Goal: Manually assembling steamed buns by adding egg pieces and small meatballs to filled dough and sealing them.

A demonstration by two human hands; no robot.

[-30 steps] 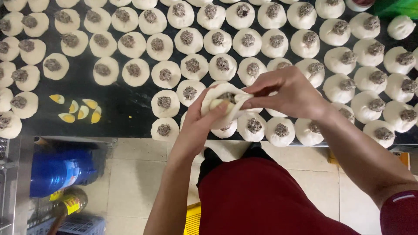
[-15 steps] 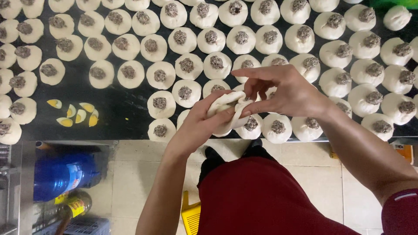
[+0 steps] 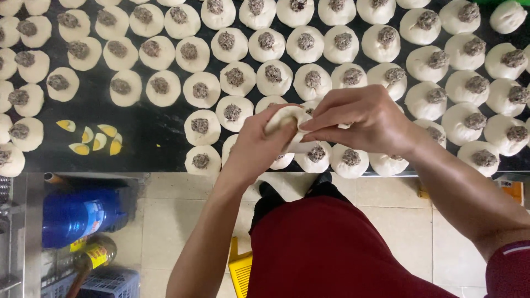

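My left hand (image 3: 255,148) cups a round white piece of dough (image 3: 282,118) above the near edge of a black worktop (image 3: 149,132). My right hand (image 3: 364,119) pinches the top of that same piece, its fingers closing over the dough so the filling inside is hidden. Several flat dough rounds, each with a dark lump of filling in the middle (image 3: 234,76), lie in rows all over the worktop around both hands.
Yolk-coloured egg wedges (image 3: 94,138) lie on the worktop at the left. Below the edge are a tiled floor (image 3: 381,204), a blue bottle (image 3: 77,216), a smaller oil bottle (image 3: 91,255), a blue crate (image 3: 105,284) and a yellow dustpan (image 3: 240,269).
Both hands kept working the same dough piece; the right fingers have closed further over its top and the filling no longer shows. The view has shifted slightly.
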